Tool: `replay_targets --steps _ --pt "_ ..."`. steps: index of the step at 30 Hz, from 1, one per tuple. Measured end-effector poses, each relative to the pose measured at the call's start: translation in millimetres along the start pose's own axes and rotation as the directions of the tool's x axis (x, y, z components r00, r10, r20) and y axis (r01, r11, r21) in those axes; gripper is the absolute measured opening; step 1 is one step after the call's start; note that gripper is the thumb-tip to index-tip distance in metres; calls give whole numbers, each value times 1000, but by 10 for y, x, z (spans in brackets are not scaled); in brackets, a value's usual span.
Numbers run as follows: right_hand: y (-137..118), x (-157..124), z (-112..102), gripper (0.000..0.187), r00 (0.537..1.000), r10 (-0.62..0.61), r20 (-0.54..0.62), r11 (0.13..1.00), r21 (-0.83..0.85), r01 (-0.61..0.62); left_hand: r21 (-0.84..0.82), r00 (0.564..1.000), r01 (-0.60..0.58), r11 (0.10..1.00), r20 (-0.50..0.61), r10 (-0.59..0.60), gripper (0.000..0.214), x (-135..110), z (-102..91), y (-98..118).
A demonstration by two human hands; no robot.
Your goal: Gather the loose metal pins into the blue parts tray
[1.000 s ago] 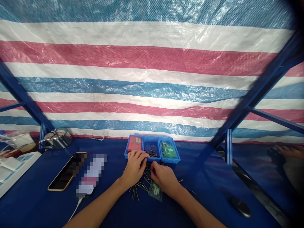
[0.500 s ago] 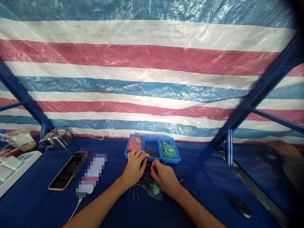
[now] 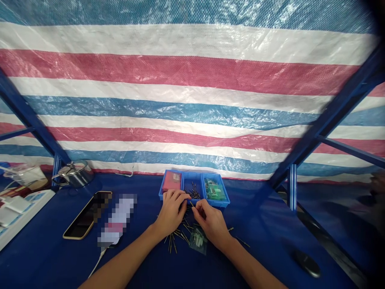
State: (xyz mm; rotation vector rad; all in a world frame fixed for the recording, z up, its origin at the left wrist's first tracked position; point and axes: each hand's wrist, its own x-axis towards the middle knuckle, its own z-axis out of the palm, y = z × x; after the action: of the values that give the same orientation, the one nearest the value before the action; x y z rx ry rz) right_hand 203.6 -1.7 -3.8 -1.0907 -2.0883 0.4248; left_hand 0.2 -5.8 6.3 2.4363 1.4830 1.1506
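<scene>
A blue three-part tray (image 3: 224,204) stands in front of me. Thin drill bits (image 3: 195,190) fill part of its middle compartment; more loose drill bits (image 3: 172,243) lie scattered on the table under and between my hands. My left hand (image 3: 171,212) is curled at the tray's front left edge, thumb and fingers bent inward; what they hold, if anything, is hidden. With thumb and forefinger, my right hand (image 3: 212,222) pinches one drill bit (image 3: 191,204), its tip pointing toward my left fingertips. Below it lies a small clear bag (image 3: 198,241) with pale green contents.
Pink packets (image 3: 171,181) fill the tray's left compartment, green bags (image 3: 215,189) its right one. Leftward are a phone (image 3: 87,216), a blurred-out device (image 3: 117,220) on a cable, a lidded pot (image 3: 75,174) and a power strip (image 3: 27,212). A black mouse (image 3: 306,263) lies rightward.
My right hand has shifted slightly right and turned, and the drill bit in its fingertips now shows. My left hand stays almost in place. A blurred arm at the far right has moved back.
</scene>
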Motion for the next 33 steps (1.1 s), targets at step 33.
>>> replay_targets --steps 33 --pt "-16 15 -16 23 999 26 45 999 17 -27 3 1000 1 1000 -3 -1 25 -2 -3 3"
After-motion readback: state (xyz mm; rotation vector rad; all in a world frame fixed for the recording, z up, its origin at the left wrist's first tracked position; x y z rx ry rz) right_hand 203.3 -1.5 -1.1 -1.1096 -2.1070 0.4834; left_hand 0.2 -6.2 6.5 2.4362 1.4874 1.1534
